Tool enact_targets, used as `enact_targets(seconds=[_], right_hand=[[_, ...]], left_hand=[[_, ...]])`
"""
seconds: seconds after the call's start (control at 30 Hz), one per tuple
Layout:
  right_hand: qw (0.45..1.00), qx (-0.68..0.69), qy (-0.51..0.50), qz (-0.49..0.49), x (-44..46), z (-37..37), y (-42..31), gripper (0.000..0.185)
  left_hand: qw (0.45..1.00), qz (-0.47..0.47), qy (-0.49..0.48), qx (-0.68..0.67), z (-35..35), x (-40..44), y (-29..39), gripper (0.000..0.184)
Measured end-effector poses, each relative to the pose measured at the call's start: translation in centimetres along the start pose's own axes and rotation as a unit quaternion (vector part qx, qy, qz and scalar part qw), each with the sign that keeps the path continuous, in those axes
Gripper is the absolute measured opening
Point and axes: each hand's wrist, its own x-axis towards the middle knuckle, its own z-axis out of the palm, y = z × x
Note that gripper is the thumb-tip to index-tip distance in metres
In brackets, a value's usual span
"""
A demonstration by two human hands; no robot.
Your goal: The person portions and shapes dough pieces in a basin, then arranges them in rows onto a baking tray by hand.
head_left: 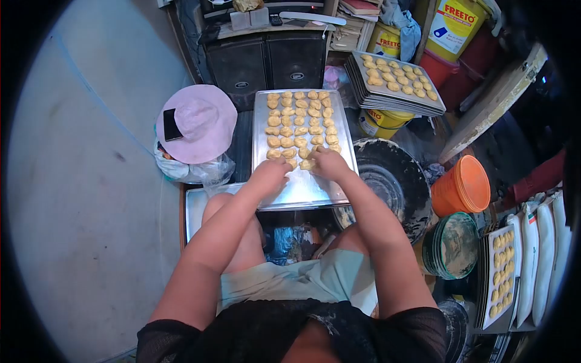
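Observation:
A metal baking tray lies in front of me above my knees, with rows of small yellow dough pieces over its far and middle parts. Its near end shows bare metal. My left hand is at the nearest row on the left, fingers closed at a dough piece. Just across from it, my right hand has its fingers closed around another dough piece. The fingers partly cover both pieces.
A pink hat with a phone on it sits at left. Stacked trays of dough stand at back right. A black basin, an orange bucket and green-rimmed tubs are on the right. Two black speakers stand behind.

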Motion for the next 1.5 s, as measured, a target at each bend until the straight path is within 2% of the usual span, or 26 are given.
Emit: enact_targets(seconds=[0.03, 0.1, 0.2, 0.3, 0.4, 0.5, 0.6, 0.7, 0.73, 0.83, 0.87, 1.0, 1.1, 1.13, 1.23, 1.37, 1.5], right_hand=[[1.000, 0.006, 0.006, 0.014, 0.0, -0.1, -0.5, 0.032], [0.999, 0.017, 0.019, 0.041, 0.2, -0.6, -1.4, 0.034], [0.995, 0.075, -0.035, 0.060, 1.6, -3.5, 0.2, 0.035], [0.978, 0.112, 0.083, 0.153, 0.2, -5.3, 2.7, 0.036], [0.976, 0.066, 0.073, 0.194, -1.1, -4.6, 6.8, 0.037], [0.971, 0.134, 0.083, 0.182, -1.2, -4.0, 9.0, 0.048], [0.989, 0.112, 0.005, 0.099, -1.0, -3.2, 9.7, 0.051], [0.983, 0.108, -0.071, 0.132, -0.6, -3.6, 8.7, 0.051], [0.985, 0.123, -0.037, 0.112, -0.3, -3.6, 8.9, 0.048], [0.966, 0.182, 0.047, 0.179, 1.7, -3.3, 9.4, 0.044], [0.970, 0.159, 0.091, 0.158, 2.2, -3.0, 9.4, 0.040], [0.983, 0.085, 0.079, 0.145, 4.4, -1.2, 11.4, 0.040], [0.951, 0.175, 0.172, 0.188, 6.6, -0.7, 12.0, 0.042], [0.953, 0.164, 0.170, 0.190, 7.1, -1.8, 10.9, 0.039], [0.945, 0.109, 0.247, 0.186, 9.1, -0.5, 10.6, 0.041], [0.956, 0.001, 0.138, 0.261, 10.3, 0.5, 11.1, 0.048], [0.934, 0.056, 0.245, 0.256, 10.5, 0.2, 11.0, 0.041]], left_hand=[[1.000, 0.022, -0.001, -0.003, 0.6, 0.4, -0.1, 0.020], [1.000, 0.006, -0.027, 0.004, 1.7, 0.9, -0.3, 0.022], [0.999, -0.024, -0.010, -0.032, 2.4, 1.5, -2.0, 0.024], [0.995, -0.081, 0.031, -0.042, 1.8, 2.0, -3.5, 0.026], [0.991, -0.117, 0.061, -0.030, 0.5, 2.9, -5.4, 0.026], [0.986, -0.137, 0.065, -0.070, 0.0, 3.1, -7.4, 0.027], [0.980, -0.156, 0.050, -0.110, -0.6, 3.6, -7.5, 0.029], [0.982, -0.141, 0.045, -0.122, -0.3, 4.0, -7.7, 0.030], [0.982, -0.133, 0.048, -0.123, -0.3, 4.2, -7.7, 0.030], [0.984, -0.124, 0.051, -0.119, -0.8, 4.4, -7.1, 0.031], [0.984, -0.124, 0.051, -0.117, -0.8, 4.4, -6.8, 0.031], [0.985, -0.124, 0.036, -0.117, -0.4, 4.6, -7.1, 0.033], [0.985, -0.120, 0.037, -0.115, -0.2, 4.6, -7.3, 0.033], [0.985, -0.120, 0.038, -0.115, -0.5, 4.6, -7.2, 0.033], [0.987, -0.108, 0.045, -0.107, -0.1, 4.7, -7.4, 0.032], [0.990, -0.088, 0.046, -0.101, 0.1, 4.7, -7.7, 0.031], [0.988, -0.096, 0.049, -0.108, -0.4, 4.8, -7.0, 0.031]])
